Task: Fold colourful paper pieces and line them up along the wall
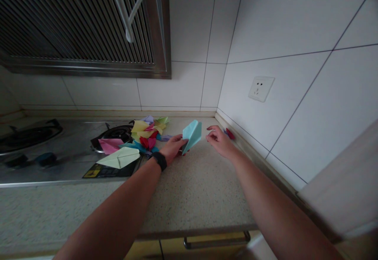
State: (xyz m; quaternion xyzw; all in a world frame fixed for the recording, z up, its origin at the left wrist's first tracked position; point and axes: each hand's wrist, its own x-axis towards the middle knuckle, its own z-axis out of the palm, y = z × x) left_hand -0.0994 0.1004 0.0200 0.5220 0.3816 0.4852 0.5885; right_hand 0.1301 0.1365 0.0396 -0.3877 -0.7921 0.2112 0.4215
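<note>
A light blue paper airplane (192, 133) is pinched in my left hand (174, 148), held above the countertop. My right hand (220, 140) is just right of the plane, apart from it, with its thumb and fingers parted and nothing between them. Left of my left hand lies a heap of folded paper: a pale green paper airplane (119, 158) in front, a pink folded paper (110, 145), a red one (149, 141) and a yellow one (139, 128). Beyond my right hand, a small red and purple folded paper (229, 133) rests against the wall, partly hidden.
The gas stove (71, 161) with black burners and knobs takes up the left side, and part of the paper heap lies on it. A range hood (88, 69) hangs above. White tiled walls meet behind the speckled countertop (195, 197); the right one has a socket (261, 88).
</note>
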